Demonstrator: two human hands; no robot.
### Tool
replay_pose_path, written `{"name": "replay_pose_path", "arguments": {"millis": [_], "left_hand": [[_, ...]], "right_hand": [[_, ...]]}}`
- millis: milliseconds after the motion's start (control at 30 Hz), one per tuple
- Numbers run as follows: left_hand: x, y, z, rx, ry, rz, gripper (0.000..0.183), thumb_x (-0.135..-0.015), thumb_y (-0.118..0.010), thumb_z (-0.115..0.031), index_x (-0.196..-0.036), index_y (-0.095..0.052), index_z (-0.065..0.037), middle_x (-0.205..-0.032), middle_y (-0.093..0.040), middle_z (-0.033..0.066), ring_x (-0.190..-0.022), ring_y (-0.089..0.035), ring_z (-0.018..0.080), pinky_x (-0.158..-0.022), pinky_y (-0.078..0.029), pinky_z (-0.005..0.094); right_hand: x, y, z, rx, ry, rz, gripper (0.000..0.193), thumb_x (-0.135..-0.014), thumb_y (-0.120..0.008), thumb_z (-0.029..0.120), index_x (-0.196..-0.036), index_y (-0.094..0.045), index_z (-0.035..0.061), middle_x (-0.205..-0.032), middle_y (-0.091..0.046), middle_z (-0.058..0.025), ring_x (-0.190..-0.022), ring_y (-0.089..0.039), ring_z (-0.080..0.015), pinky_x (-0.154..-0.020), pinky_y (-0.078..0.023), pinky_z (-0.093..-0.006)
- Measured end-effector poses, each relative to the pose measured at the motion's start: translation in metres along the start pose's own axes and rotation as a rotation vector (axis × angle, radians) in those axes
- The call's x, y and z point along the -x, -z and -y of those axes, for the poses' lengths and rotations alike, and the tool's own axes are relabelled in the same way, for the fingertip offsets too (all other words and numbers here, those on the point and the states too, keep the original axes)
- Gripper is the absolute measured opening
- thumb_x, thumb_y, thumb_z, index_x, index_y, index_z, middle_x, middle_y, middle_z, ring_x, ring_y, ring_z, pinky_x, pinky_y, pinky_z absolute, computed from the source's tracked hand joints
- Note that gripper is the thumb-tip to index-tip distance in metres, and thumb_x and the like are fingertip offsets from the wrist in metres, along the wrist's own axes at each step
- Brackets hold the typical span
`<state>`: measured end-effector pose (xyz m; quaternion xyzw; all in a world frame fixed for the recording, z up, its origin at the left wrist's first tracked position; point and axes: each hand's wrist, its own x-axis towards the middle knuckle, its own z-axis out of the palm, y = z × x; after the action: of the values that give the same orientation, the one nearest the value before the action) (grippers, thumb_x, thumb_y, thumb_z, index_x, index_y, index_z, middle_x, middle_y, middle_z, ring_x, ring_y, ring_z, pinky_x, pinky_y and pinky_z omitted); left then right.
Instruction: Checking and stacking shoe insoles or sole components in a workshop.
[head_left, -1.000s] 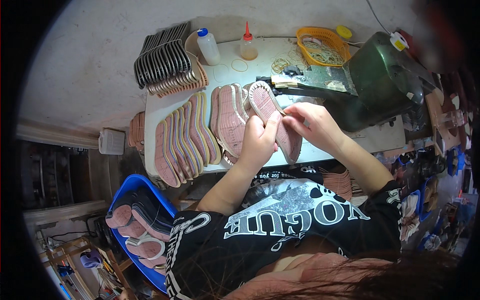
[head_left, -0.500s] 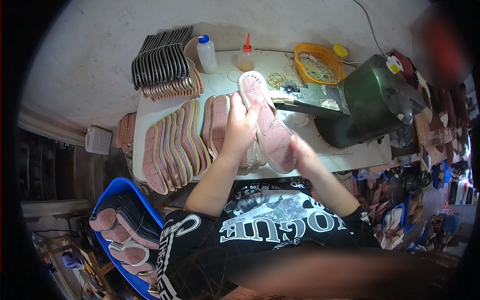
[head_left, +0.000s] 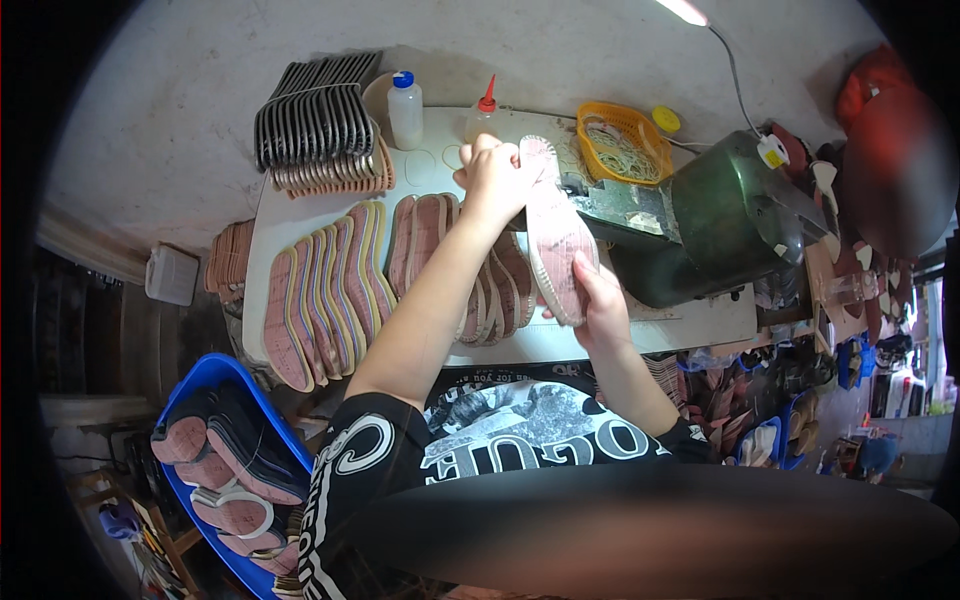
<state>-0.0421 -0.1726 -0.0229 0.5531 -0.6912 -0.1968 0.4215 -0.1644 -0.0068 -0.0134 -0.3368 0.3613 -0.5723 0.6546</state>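
Note:
A long pink insole (head_left: 562, 240) with a pleated whitish edge stands tilted in front of me, above the table. My left hand (head_left: 493, 178) is closed in a fist at its narrow far end, seemingly pinching the edge there; the fingertips are hidden. Around the wide near end, my right hand (head_left: 600, 300) is wrapped, thumb on the pink face and fingers behind. Beneath my left forearm lie more pink insoles (head_left: 425, 235) in a row, partly covered by the arm. Farther left, a fanned stack of pink insoles with yellowish edges (head_left: 330, 285) rests on the table.
On the white table (head_left: 440, 345) stand a bundle of black-edged soles (head_left: 318, 115), a blue-capped bottle (head_left: 405, 112), a red-tipped bottle (head_left: 482, 115), an orange basket of elastic bands (head_left: 625, 143) and a green machine (head_left: 735, 220). A blue tub (head_left: 228, 368) of soles sits at lower left.
My left hand has closed into a fist, moving up to the insole's far end. My right hand now wraps the near end, and the insole has turned more upright. The view has shifted slightly.

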Motion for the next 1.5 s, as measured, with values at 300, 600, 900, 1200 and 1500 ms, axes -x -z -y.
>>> {"name": "replay_pose_path", "arguments": {"millis": [300, 600, 900, 1200, 1500], "left_hand": [[0.006, 0.066, 0.083, 0.356, 0.011, 0.086, 0.045, -0.086, -0.060, -0.046, -0.085, -0.069, -0.002, -0.104, -0.060, 0.0165, -0.107, -0.049, 0.0320, -0.092, -0.039, 0.0403], [0.156, 0.248, 0.216, -0.792, 0.618, -0.328, 0.067, -0.082, -0.060, -0.054, -0.118, -0.056, 0.002, -0.118, -0.057, 0.0230, -0.116, -0.047, 0.0388, -0.099, -0.035, 0.0458], [0.172, 0.246, 0.173, -0.530, 0.631, -0.349, 0.080, -0.064, -0.082, -0.038, -0.124, -0.045, 0.002, -0.121, -0.054, 0.0239, -0.108, -0.055, 0.0375, -0.092, -0.042, 0.0421], [0.155, 0.177, 0.044, 0.708, 0.319, -0.293, 0.045, -0.077, -0.077, -0.014, -0.112, -0.052, 0.001, -0.104, -0.062, 0.0100, -0.094, -0.060, 0.0151, -0.085, -0.048, 0.0289], [0.152, 0.102, -0.014, 1.081, 0.251, 0.221, 0.040, -0.089, -0.067, -0.025, -0.114, -0.051, 0.002, -0.105, -0.063, 0.0097, -0.093, -0.060, 0.0129, -0.084, -0.047, 0.0253]], "right_hand": [[0.003, -0.041, -0.030, 0.221, -0.015, 0.069, 0.032, -0.098, -0.049, 0.025, -0.114, -0.056, -0.0021, -0.103, -0.064, -0.0094, -0.082, -0.063, -0.0145, -0.071, -0.052, -0.0290], [-0.030, -0.035, -0.056, 1.209, -0.282, 0.233, 0.049, -0.093, -0.055, 0.040, -0.068, -0.059, -0.0010, -0.054, -0.058, -0.0050, -0.045, -0.056, -0.0127, -0.045, -0.044, -0.0259], [0.010, -0.022, -0.031, 1.212, -0.402, 0.556, 0.035, -0.089, -0.061, 0.034, -0.086, -0.066, 0.0000, -0.064, -0.064, -0.0095, -0.057, -0.061, -0.0159, -0.057, -0.047, -0.0309], [0.030, -0.022, -0.025, 0.814, 0.048, 0.340, 0.038, -0.085, -0.069, 0.022, -0.115, -0.057, 0.0021, -0.090, -0.064, -0.0078, -0.080, -0.061, -0.0166, -0.074, -0.048, -0.0292], [0.030, -0.040, -0.008, 0.611, 0.072, 0.326, 0.060, -0.086, -0.067, 0.016, -0.135, -0.037, -0.0013, -0.130, -0.047, -0.0137, -0.117, -0.048, -0.0184, -0.097, -0.040, -0.0334]]}}
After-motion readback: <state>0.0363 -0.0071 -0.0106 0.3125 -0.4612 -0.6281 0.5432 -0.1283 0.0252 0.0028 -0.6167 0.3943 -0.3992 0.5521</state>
